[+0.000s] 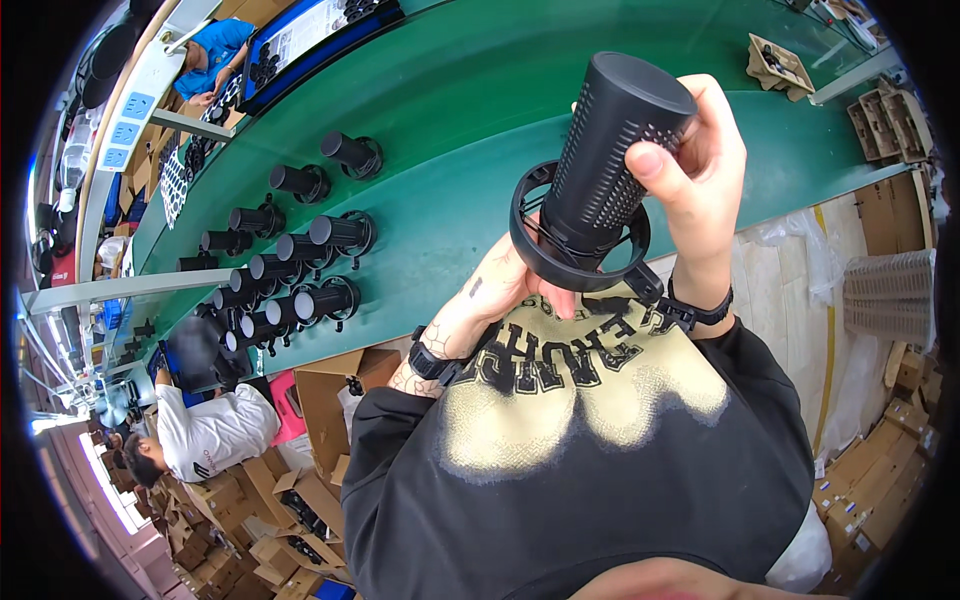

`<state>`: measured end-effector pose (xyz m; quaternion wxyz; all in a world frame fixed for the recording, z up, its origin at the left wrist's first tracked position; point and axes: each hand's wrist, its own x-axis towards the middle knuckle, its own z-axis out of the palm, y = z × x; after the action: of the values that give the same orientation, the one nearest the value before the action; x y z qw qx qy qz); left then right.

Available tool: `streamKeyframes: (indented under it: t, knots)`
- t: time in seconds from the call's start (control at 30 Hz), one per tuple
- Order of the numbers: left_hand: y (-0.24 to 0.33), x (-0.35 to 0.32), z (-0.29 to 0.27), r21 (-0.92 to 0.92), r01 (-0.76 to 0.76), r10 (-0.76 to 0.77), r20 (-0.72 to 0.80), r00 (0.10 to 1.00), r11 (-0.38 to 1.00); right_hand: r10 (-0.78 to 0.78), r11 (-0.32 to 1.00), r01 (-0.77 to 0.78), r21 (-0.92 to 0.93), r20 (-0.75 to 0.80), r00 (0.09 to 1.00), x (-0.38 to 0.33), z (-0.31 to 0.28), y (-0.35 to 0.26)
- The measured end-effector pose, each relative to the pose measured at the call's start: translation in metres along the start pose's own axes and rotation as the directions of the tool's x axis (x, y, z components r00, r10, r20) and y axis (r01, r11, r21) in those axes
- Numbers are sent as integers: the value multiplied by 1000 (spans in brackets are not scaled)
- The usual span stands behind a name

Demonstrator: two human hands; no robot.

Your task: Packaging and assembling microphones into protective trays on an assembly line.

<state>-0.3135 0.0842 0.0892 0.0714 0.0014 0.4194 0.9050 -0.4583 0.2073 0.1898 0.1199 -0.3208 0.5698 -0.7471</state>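
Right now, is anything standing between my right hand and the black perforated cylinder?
Nothing visible: your right hand grasps the cylinder directly near its upper end. The black ring sits around the lower end, below that hand, partly hiding your left hand.

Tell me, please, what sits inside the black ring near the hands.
Inside the black ring is the lower part of a tilted, perforated black cylinder. The cylinder hides part of the ring's far side; its underside cannot be seen.
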Motion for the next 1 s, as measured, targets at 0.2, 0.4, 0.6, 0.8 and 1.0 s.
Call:
streamKeyframes:
  t: [0.2,0.4,0.6,0.8,1.0]
  knots:
    - [-2,3,-1,-14,29,-29,-31,999,999,40,999,-40,-3,-12,999,2,0,3]
    - [-4,2,-3,-65,82,-84,-29,996,995,121,984,-114,-134,42,992,2,-7,4]
    - [-1,4,4,-117,68,-70,-13,997,991,98,980,-92,-174,27,995,5,-6,7]
    - [-1,2,3,-136,88,-86,14,996,987,78,971,-70,-227,25,997,4,-7,7]
    - [-1,2,4,-122,111,-109,23,994,986,55,963,-55,-262,-8,998,4,-6,9]
